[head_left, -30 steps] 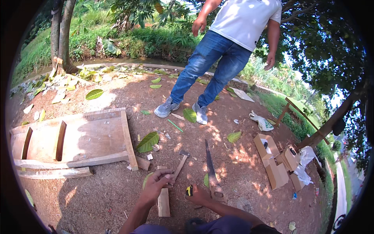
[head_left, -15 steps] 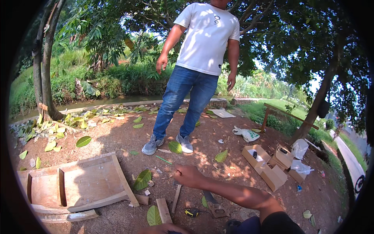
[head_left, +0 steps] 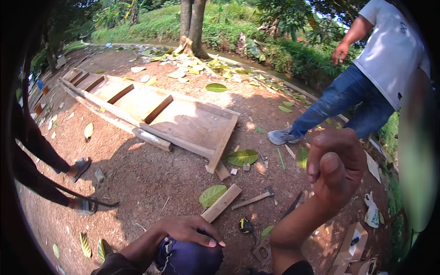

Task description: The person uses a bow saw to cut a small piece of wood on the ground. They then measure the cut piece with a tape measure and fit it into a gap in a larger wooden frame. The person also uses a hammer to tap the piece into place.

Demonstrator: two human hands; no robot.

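Resting palm down on one purple-clad knee [head_left: 191, 257], the left hand [head_left: 192, 230] had its fingers loosely extended; the right hand [head_left: 337, 165] was raised and curled closed, thumb beside the folded fingers. On the ground [head_left: 146, 199] near the hands lay four items, one of each kind. The wooden block [head_left: 222, 203], just beyond the left hand, had its long axis running obliquely away and to the right. The black-and-yellow tape measure [head_left: 245, 225] sat between the left hand and the right forearm. The hafted tool [head_left: 252, 200] lay beyond it, its handle slanting away rightward and its dark head at the end nearer the right hand. The handsaw [head_left: 262, 252], partly hidden by the right forearm, pointed its blade away and to the right. Two leaves lay close by: one large leaf [head_left: 213, 195] left of the block, one smaller leaf [head_left: 267, 230] beside the saw. Well beyond the left hand, one long wooden frame [head_left: 223, 143], with at least four crosspieces, extended away leftward. Two other people stood nearby: one in dark trousers [head_left: 34, 176] left of the left hand, one in jeans [head_left: 332, 101] beyond the right
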